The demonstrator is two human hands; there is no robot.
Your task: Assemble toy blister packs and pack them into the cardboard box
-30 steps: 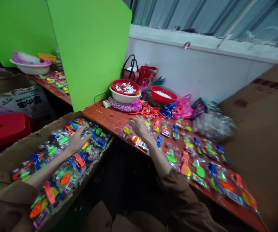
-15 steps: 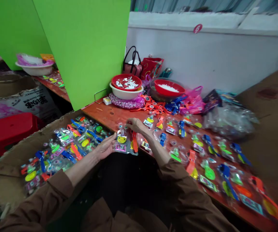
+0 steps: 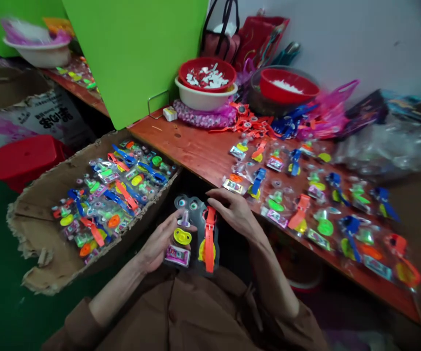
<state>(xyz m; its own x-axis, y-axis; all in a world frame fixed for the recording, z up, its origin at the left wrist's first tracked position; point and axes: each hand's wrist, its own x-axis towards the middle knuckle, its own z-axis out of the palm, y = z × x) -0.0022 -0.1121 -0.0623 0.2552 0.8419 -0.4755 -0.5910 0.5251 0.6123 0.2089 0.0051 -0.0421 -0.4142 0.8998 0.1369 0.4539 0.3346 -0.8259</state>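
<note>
Well, I am sitting at a long orange-brown wooden table (image 3: 181, 141) along a white wall (image 3: 371, 44), and a green partition board (image 3: 133, 53) stands at its left part. Near the wall, a white basin (image 3: 205, 100) carries a red bowl (image 3: 206, 73), and a second red bowl (image 3: 287, 85) sits just beside it. Many toy packs (image 3: 298, 204) in clear plastic lie spread over the table, with blue, orange and green pieces inside. To my left there is a torn cardboard box (image 3: 30, 234) full of similar packs, and a red plastic stool (image 3: 27, 156) stands just behind it.

The thing I am handling is not on the table. I hold it in front of my brown jacket (image 3: 181, 312), just beyond the table edge. It is a dark toy card (image 3: 191, 202) with two googly eyes, and on it are a yellow pacifier-shaped piece (image 3: 183, 236), an orange strap (image 3: 210, 239) and a small pink packet (image 3: 177, 256). My left hand (image 3: 157, 241) is grasping the card from the lower left side. My right hand (image 3: 234, 212) is curved at its upper right side, close to the strap, but I cannot tell if this hand is really clenching.
</note>
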